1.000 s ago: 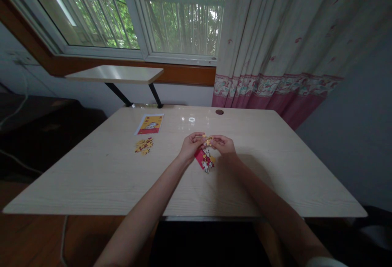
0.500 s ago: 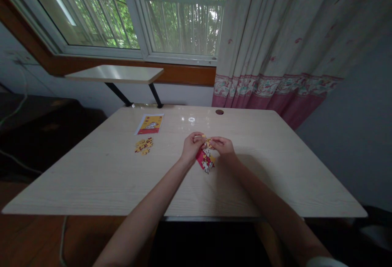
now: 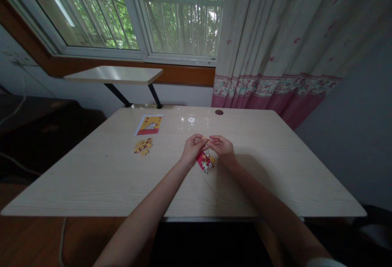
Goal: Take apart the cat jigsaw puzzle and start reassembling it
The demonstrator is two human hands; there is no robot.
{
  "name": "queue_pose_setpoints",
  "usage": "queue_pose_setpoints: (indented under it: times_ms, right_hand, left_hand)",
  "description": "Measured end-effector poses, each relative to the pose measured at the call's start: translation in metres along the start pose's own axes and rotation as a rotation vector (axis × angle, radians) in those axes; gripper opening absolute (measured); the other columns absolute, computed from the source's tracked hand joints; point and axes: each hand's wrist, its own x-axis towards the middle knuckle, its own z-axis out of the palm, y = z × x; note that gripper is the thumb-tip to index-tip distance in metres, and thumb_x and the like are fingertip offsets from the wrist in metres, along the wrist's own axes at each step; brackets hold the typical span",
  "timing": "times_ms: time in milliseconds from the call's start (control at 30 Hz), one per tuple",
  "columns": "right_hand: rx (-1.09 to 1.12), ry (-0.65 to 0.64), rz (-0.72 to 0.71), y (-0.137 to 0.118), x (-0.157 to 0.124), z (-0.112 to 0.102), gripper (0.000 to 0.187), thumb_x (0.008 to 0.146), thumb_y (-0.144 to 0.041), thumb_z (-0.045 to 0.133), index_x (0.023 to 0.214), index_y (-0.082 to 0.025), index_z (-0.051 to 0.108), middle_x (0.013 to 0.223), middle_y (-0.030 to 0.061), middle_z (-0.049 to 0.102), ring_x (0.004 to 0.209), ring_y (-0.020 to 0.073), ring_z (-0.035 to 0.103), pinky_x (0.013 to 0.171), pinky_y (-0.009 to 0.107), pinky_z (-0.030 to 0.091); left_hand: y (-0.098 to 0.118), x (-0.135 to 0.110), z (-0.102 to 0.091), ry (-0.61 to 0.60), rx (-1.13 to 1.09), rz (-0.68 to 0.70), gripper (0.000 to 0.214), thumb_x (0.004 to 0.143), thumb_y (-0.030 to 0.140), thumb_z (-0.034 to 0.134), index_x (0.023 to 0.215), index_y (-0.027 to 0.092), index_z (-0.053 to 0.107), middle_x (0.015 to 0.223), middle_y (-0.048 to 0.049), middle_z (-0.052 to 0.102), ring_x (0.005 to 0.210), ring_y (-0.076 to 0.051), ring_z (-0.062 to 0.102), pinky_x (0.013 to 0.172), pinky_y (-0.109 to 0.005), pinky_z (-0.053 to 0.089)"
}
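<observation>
A partly joined jigsaw puzzle [image 3: 206, 162], red, white and yellow, lies on the table in front of me. At its far end my left hand [image 3: 192, 148] is closed in a pinch on small yellow jigsaw pieces, with the thumb and fingers pressed together. My right hand [image 3: 223, 148] meets it from the other side, its thumb and index finger pinched at the same pieces. The fingers hide much of what they grip, so I cannot tell how the pieces fit. The puzzle's near end shows between my wrists, flat and uneven-edged.
Left of my hands is a pile of loose yellow jigsaw pieces [image 3: 143, 146]. Behind it lies a printed picture [image 3: 149, 125] in yellow and red. A raised shelf [image 3: 116, 74] stands at the table's back left, and a round cable hole [image 3: 219, 112] is near the back edge.
The fingers of both hands have shifted slightly over the puzzle's far end, and less yellow shows between them. The pile and the printed picture are unchanged.
</observation>
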Motion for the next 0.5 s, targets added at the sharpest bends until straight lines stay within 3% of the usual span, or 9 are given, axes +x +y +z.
queue_pose_setpoints:
  times_ms: [367, 500]
  right_hand:
    - [-0.273, -0.003, -0.19, -0.0082, -0.0039, -0.0042, 0.018, 0.069, -0.027, 0.064, 0.085, -0.019, 0.066, 0.078, 0.0033, 0.064, 0.067, 0.0135, 0.058, 0.064, 0.025, 0.05]
    - [-0.16, -0.001, -0.135, -0.0002, -0.0011, 0.0002, 0.02, 0.066, -0.027, 0.064, 0.084, -0.018, 0.063, 0.07, 0.0012, 0.059, 0.062, 0.0125, 0.057, 0.06, 0.024, 0.049]
  left_hand:
    - [0.0081, -0.0045, 0.0045, 0.051, -0.172, -0.159, 0.032, 0.058, 0.019, 0.078, 0.072, 0.015, 0.05, 0.065, 0.0002, 0.062, 0.06, -0.01, 0.062, 0.057, -0.02, 0.052]
    - [0.0052, -0.0038, 0.0034, 0.011, -0.142, -0.087, 0.035, 0.053, 0.024, 0.081, 0.072, 0.014, 0.053, 0.06, 0.0032, 0.059, 0.055, -0.007, 0.058, 0.058, -0.018, 0.049]
